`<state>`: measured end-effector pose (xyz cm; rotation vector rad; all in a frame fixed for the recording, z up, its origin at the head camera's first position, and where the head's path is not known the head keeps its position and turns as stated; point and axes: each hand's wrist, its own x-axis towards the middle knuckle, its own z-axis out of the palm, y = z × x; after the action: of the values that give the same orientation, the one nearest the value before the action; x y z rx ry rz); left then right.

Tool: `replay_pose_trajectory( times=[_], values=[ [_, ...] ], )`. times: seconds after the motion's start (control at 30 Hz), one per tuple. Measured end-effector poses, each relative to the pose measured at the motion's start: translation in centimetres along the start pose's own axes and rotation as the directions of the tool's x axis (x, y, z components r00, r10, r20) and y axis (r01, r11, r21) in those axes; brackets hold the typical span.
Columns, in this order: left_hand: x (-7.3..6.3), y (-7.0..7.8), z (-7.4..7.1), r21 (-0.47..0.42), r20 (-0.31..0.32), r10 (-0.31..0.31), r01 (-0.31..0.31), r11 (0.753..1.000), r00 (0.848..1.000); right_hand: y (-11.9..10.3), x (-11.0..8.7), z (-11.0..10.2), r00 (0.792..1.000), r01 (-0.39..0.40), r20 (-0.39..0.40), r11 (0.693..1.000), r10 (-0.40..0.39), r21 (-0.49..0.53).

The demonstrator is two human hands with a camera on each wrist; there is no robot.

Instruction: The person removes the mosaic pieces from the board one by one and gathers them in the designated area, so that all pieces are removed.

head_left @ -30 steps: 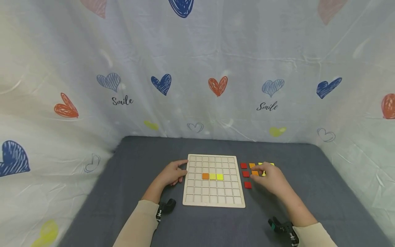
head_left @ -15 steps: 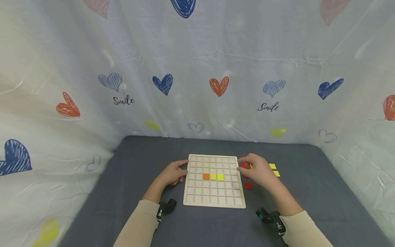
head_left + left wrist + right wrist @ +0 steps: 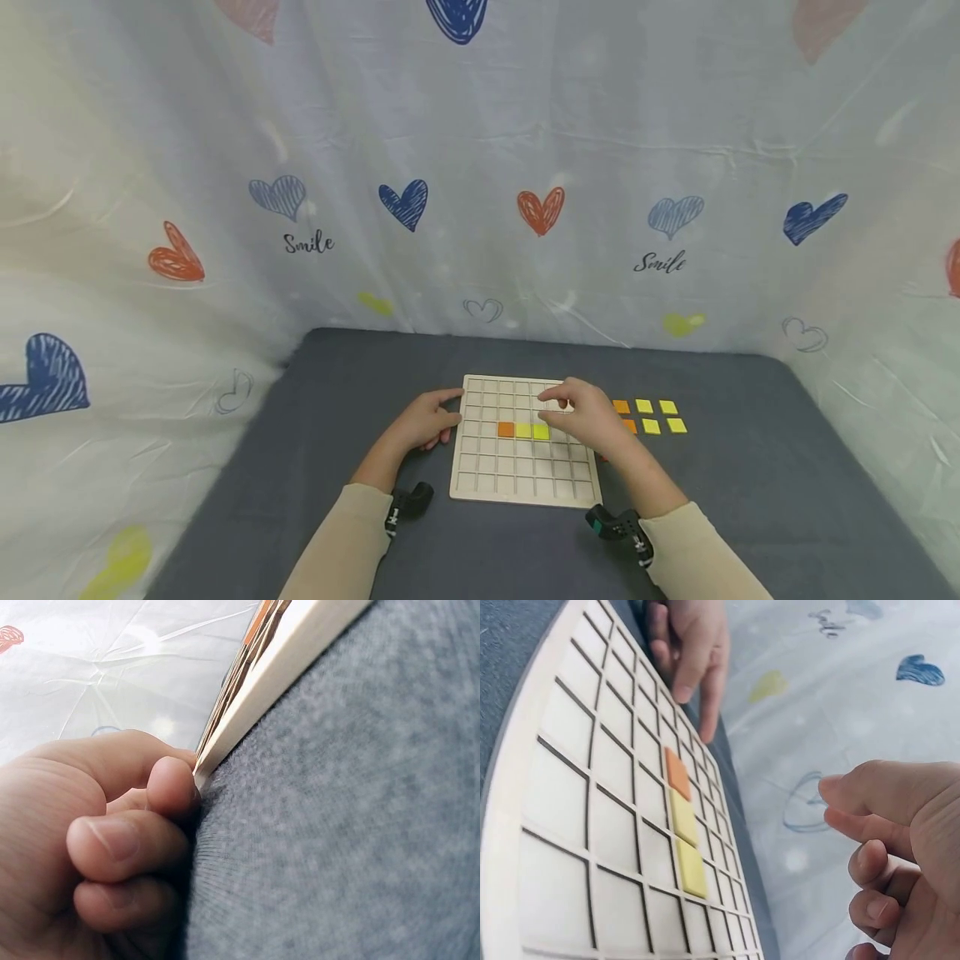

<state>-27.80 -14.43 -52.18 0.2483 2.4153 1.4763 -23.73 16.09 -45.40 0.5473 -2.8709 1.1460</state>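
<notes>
A pale wooden grid board (image 3: 480,485) lies on the dark cloth. Its middle row carries an orange square tile (image 3: 506,429) and two yellow tiles (image 3: 522,430) side by side. My left hand (image 3: 422,421) touches the board's left edge with index finger and thumb; the left wrist view shows its other fingers curled beside the board's side (image 3: 262,690). Over the board's right part hovers my right hand (image 3: 588,415), index finger and thumb extended. In the right wrist view that hand (image 3: 900,832) shows no tile between its fingertips.
Right of the board, two orange tiles (image 3: 621,407) and several yellow tiles (image 3: 651,426) lie in columns. A red tile (image 3: 604,459) peeks out by the right wrist; the other red ones are hidden. A heart-printed curtain (image 3: 480,250) stands behind the table.
My right hand has moved left from the loose tiles, past the red ones, to above the board. The yellow and orange tiles are uncovered again. My left hand has stayed on the board's edge.
</notes>
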Motion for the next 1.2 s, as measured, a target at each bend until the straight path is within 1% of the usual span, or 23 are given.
replay_pose_trajectory(
  times=[0.2, 0.33, 0.37, 0.57, 0.73, 0.9, 1.03, 1.2],
  values=[
    [0.0, 0.0, 0.0, 0.002, 0.008, 0.010, -0.010, 1.000, 1.000, -0.3, 0.7, 2.1, 0.998, -0.040, 0.047, 0.998, 0.037, 0.051],
    [0.0, 0.1, 0.0, -0.002, 0.008, 0.010, -0.010, 1.000, 1.000, -0.6, 1.0, 3.6, 0.997, -0.043, 0.066, 0.999, 0.042, 0.017],
    [0.0, 0.1, 0.0, -0.004, 0.008, 0.012, -0.012, 1.000, 1.000, -0.6, 1.1, 4.0, 0.996, -0.054, 0.067, 0.998, 0.053, 0.009],
    [0.2, 0.0, 0.2, -0.008, 0.010, 0.011, -0.011, 1.000, 1.000, -0.9, 1.4, 5.6, 0.989, -0.142, 0.031, 0.989, 0.143, -0.032],
    [0.2, 0.0, 0.2, -0.009, 0.015, 0.017, -0.017, 1.000, 1.000, -1.1, 1.4, 6.2, 0.985, -0.171, -0.006, 0.983, 0.171, -0.063],
    [0.1, 0.1, 0.0, -0.013, 0.014, 0.018, -0.018, 1.000, 1.000, -1.1, 1.4, 6.5, 0.987, -0.163, -0.020, 0.984, 0.162, -0.077],
    [0.0, 0.2, -0.1, -0.016, 0.013, 0.017, -0.017, 1.000, 1.000, -1.1, 1.4, 6.7, 0.992, -0.126, -0.044, 0.985, 0.122, -0.116],
    [-0.1, 0.1, -0.2, -0.018, 0.013, 0.006, -0.006, 1.000, 1.000, -1.3, 1.4, 6.8, 0.992, -0.114, -0.074, 0.983, 0.104, -0.143]
  ],
)
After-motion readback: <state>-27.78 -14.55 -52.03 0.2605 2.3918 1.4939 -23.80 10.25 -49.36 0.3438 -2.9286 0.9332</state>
